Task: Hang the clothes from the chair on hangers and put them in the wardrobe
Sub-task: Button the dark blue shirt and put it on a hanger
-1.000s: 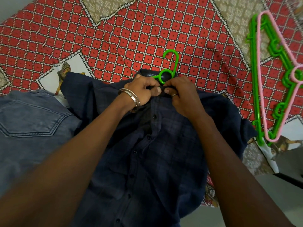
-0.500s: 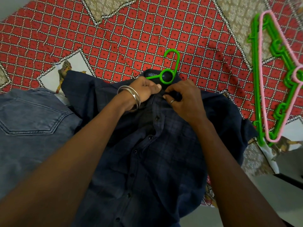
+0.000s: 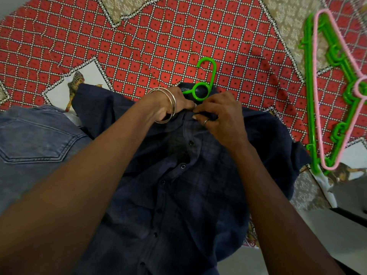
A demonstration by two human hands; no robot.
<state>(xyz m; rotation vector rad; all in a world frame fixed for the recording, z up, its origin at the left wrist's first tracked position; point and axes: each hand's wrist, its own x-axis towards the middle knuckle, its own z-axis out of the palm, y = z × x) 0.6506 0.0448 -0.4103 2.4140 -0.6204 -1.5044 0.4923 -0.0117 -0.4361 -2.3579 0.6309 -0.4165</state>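
Where the red bedspread [image 3: 151, 40] runs out toward the far edge, beige panels with a pale leaf print cut into it in zigzag borders of black and white dots, and white patches printed with small figures show at the left and lower right. Its main field is a grid of red squares, each with a dark dot at the middle, and it covers the bed on which everything lies. A dark navy checked shirt [image 3: 178, 195] is spread front-up across the near part, buttons running down its placket, its collar pointing away from the person. From the neck opening rises the hook of a green hanger [image 3: 206, 80], lying flat on the red cloth, with its round loop resting over the collar label. The left hand [image 3: 174, 104], two metal bangles at the wrist, grips the collar with curled fingers just left of the loop. The right hand [image 3: 220, 114], a ring on one finger, pinches the collar band with bent fingers [image 3: 198, 111] close to the left hand's fingertips. Beside the shirt on the left lies a pair of grey-blue jeans [image 3: 33, 139], back pocket up. Well apart on the right, a pink hanger [image 3: 317, 96] lies on top of several green hangers [image 3: 309, 108] stacked together. Bare grey floor [image 3: 297, 245] shows at the lower right past the bed's edge.
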